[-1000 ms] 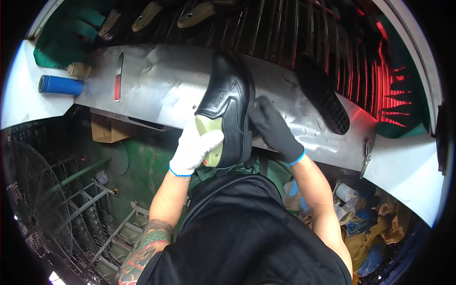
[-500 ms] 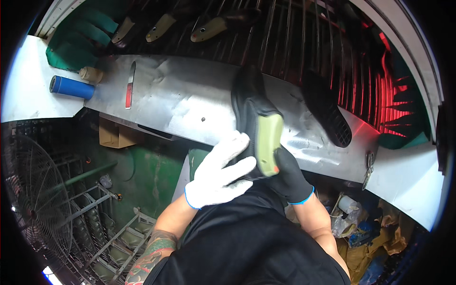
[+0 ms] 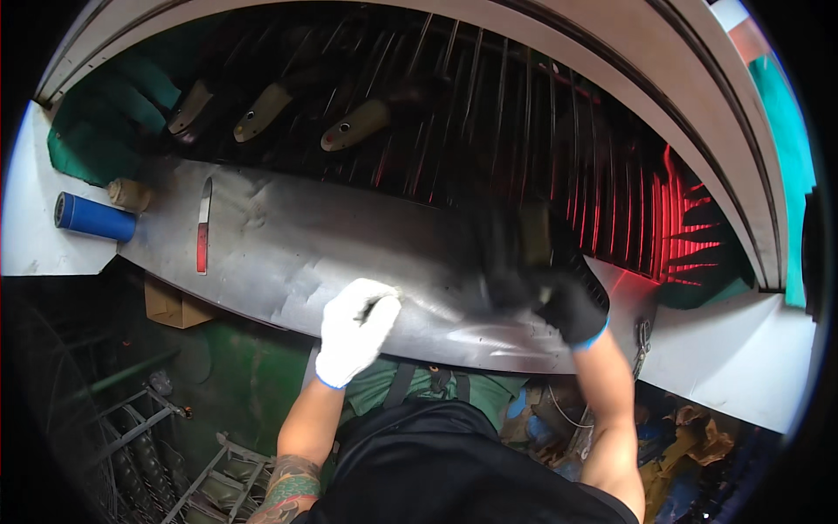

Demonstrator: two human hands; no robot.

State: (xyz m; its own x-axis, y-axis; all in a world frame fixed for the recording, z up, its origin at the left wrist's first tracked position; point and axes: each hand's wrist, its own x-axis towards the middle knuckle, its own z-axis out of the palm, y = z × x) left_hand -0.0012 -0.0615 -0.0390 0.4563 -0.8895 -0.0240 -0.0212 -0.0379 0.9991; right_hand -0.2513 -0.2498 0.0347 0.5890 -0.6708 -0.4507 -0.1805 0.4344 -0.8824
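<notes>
My right hand (image 3: 572,306), in a black glove, grips a dark boot (image 3: 489,253) that is smeared by motion; the dull green last (image 3: 535,234) inside it shows at its top. The boot is over the far right part of the metal shelf, at the dark opening with bars. My left hand (image 3: 356,327), in a white glove, hovers above the shelf's near edge, apart from the boot. Its fingers are curled toward the thumb, with nothing visible in them. Behind my right hand, part of another black sole (image 3: 596,281) shows.
The metal shelf (image 3: 288,262) bears a red-handled knife (image 3: 204,236). A blue cylinder (image 3: 94,217) and a tan roll (image 3: 129,194) lie left. Several boots on lasts (image 3: 356,127) rest on dark bars, with red light at right. Scissors (image 3: 642,345) hang at the right edge.
My right hand has carried the boot away from my body toward the barred opening. My left hand has let go of it, moved left and curled its fingers. The view has shifted.
</notes>
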